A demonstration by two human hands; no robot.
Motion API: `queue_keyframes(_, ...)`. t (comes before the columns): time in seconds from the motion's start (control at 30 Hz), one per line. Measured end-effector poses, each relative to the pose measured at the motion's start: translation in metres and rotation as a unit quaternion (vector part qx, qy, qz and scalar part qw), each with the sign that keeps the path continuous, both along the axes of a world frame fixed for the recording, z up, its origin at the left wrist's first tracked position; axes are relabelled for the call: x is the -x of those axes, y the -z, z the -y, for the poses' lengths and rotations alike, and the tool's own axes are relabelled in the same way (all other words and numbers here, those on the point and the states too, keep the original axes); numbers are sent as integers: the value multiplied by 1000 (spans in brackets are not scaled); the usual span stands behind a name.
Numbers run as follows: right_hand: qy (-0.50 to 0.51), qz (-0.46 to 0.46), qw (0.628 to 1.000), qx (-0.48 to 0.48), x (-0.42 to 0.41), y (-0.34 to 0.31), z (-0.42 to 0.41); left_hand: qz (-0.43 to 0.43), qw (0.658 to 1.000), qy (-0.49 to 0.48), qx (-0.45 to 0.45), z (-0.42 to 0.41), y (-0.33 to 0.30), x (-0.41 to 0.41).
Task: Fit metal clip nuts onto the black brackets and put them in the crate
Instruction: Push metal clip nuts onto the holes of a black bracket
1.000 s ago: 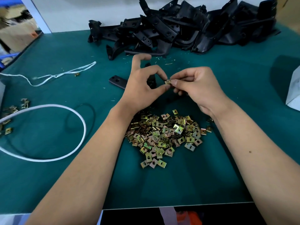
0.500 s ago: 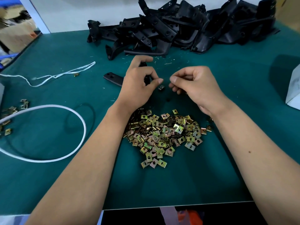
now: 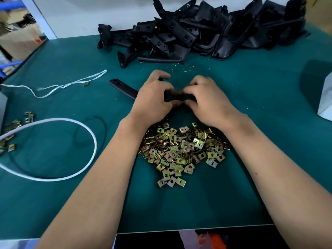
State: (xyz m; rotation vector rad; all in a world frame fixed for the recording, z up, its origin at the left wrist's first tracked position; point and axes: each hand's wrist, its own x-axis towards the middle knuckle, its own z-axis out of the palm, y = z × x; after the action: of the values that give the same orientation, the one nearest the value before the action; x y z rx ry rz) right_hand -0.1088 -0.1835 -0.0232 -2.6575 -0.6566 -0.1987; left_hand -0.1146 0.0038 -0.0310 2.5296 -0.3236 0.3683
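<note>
A black bracket (image 3: 123,88) lies on the green mat (image 3: 269,123) in the middle of the table, its long end sticking out to the left. My left hand (image 3: 152,99) and my right hand (image 3: 209,100) both come down on its middle part, fingers curled round it, thumbs nearly meeting. Whether a clip nut sits between the fingers is hidden. A heap of brass-coloured clip nuts (image 3: 181,150) lies just in front of my wrists. A big pile of black brackets (image 3: 197,33) runs along the far edge. No crate is in view.
A white cord loop (image 3: 86,133) and a thin white string (image 3: 71,84) lie at the left, with a few loose clip nuts (image 3: 28,116) beside them. A white object (image 3: 326,99) stands at the right edge. The table's front edge is close to me.
Both hands were raised, pinching a clip nut together. They parted, then dropped onto the bracket on the mat and closed round it.
</note>
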Motion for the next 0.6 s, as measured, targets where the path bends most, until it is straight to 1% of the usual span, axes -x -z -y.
queue_keyframes(0.23,5,3,998,-56,2,0,3,-5,1000,27,14,0,-2,1)
queue_keyframes(0.33,14,-35,987,-153,4,-1,5,3,999,41,23,1,-4,1)
queue_keyframes(0.4,24,-72,970,-232,4,-2,6,21,998,50,37,3,-5,2)
queue_keyframes(0.5,43,-133,925,-353,4,-2,8,39,996,62,51,6,-6,4)
queue_keyframes(0.6,57,-151,892,-423,5,-1,6,42,995,69,58,8,-7,5)
